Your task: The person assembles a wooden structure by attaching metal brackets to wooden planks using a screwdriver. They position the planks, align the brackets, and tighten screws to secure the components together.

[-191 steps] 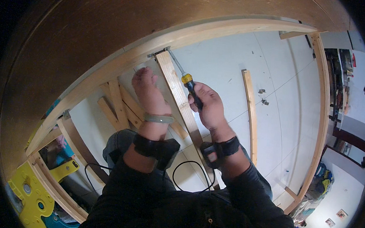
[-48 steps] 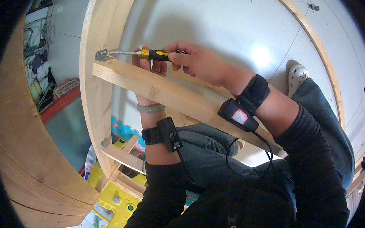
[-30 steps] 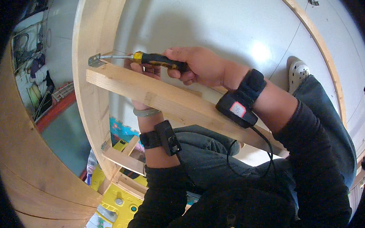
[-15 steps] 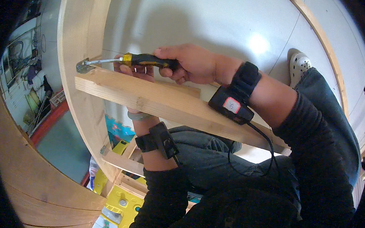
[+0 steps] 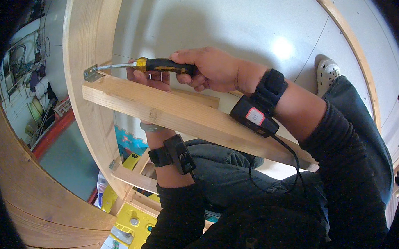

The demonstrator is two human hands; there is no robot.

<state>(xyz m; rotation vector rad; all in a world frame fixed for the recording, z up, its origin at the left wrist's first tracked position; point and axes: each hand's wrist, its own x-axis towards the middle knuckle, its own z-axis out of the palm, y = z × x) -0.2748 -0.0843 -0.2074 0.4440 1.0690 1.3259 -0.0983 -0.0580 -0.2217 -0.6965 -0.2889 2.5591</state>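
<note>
My right hand (image 5: 216, 70) is closed round the black and yellow handle of a screwdriver (image 5: 168, 66). Its metal shaft points left, with the tip at a metal corner bracket (image 5: 93, 73). The bracket sits where a wooden beam (image 5: 164, 107) meets a long upright wooden board (image 5: 93, 33). From beneath the beam comes my left arm; my left hand (image 5: 151, 80) shows its curled fingers at the beam's far side, just under the screwdriver shaft. The beam hides the palm.
Lower down, a second bracket (image 5: 112, 164) joins a wooden crosspiece (image 5: 136, 177) to the same board. A yellow plastic case (image 5: 133, 224) lies below it. A curved-looking wooden strip (image 5: 355, 44) runs along the right. Cluttered things and a red-edged panel (image 5: 69, 147) are at left.
The screwdriver and my right hand have shifted very slightly right, and the handle looks turned a little. My left fingers have moved slightly; the beam stays in place.
</note>
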